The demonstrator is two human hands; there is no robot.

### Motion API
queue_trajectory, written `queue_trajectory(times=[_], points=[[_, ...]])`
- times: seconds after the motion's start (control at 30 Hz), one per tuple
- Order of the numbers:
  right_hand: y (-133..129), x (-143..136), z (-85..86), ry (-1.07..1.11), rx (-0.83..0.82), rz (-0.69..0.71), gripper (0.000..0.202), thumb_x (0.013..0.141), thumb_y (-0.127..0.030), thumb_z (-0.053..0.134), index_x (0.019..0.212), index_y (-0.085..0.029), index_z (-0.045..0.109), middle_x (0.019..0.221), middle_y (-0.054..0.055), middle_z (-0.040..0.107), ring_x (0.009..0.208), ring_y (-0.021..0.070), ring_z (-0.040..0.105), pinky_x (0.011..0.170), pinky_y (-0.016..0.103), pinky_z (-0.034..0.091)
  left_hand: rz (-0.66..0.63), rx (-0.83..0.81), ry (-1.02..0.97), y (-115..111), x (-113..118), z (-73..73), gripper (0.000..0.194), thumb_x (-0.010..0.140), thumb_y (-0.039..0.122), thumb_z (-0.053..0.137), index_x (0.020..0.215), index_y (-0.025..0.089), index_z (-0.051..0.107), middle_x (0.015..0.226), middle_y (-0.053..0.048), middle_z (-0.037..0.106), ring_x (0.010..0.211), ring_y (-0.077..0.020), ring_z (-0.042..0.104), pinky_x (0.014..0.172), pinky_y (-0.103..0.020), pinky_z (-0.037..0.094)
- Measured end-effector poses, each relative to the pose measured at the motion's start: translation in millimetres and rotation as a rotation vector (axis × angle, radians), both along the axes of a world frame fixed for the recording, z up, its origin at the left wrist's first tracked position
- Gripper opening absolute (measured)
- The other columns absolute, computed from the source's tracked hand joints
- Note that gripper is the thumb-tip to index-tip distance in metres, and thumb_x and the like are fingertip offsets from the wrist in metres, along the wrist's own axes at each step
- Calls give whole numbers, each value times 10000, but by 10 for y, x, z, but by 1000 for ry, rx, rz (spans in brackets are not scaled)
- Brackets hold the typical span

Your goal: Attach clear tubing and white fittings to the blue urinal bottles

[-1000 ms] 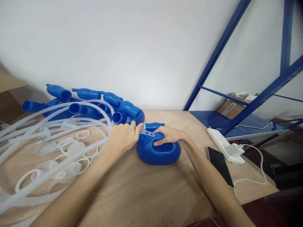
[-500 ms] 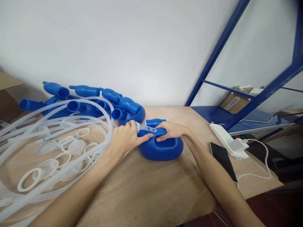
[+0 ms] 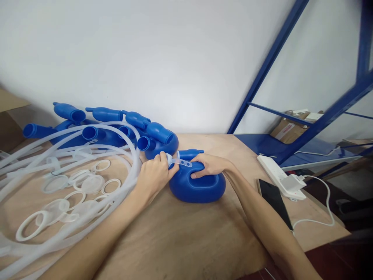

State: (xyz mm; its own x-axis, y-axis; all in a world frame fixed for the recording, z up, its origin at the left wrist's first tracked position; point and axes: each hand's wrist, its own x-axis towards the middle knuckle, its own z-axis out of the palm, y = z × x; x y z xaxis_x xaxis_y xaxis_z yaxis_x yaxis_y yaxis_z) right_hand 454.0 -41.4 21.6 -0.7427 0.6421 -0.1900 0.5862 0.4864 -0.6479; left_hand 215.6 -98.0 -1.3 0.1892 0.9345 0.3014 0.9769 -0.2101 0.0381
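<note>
On the table lies a blue plastic bottle [image 3: 198, 190] with a moulded handle, its mouth end toward the left. My right hand [image 3: 211, 164] is wrapped round the handle, thumb through the opening. At the bottle's mouth my left hand [image 3: 155, 171] has its fingers closed round a translucent cap [image 3: 169, 158]. The cap's strap [image 3: 183, 162], with holes in it, reaches across the top of the bottle toward my right hand. My left fingers hide most of the cap and the bottle's mouth. Just behind the bottle lies a blue bulb-shaped piece [image 3: 190, 153] with a thin tip.
Several blue bottles [image 3: 166, 146] and bulb-shaped pieces [image 3: 106, 114] stand against the wall. Translucent tubes [image 3: 134, 155], rings and caps [image 3: 94, 183] cover the left side. At right are a phone [image 3: 274, 198], a power strip [image 3: 279, 177] and a blue shelf frame [image 3: 266, 66].
My left thumb has drawn back from the strap and bottle toward the cap, where the fingers are bunched. My right hand keeps its grip on the handle. The view has shifted slightly.
</note>
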Motion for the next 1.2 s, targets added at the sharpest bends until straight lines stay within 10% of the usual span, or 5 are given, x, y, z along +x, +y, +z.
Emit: queue_trajectory(times=[0.4,0.77,1.2], points=[[-15,-2,18,33,-28,4,382,828,-540,759,848,-163,699,810,6,687,730,160,608,673,260,468,13,-81,-4,-98,60,125,570,1063,538,333,1106,67,651,992,-239,732,857,-383,736,641,-379,488],[-18,21,29,23,-86,19,374,801,-514,777,897,-156,729,812,5,698,718,151,607,640,244,456,-464,-527,-184,136,-651,644,803,868,712,610,1503,223,563,1349,-105,723,1140,-316,712,900,-345,546],[-29,7,35,6,-17,30,395,821,-549,753,846,-158,701,760,-7,656,678,138,568,611,241,409,-486,-611,-499,266,-691,533,600,836,512,733,1397,308,669,1065,-13,805,1061,-249,733,916,-297,522]])
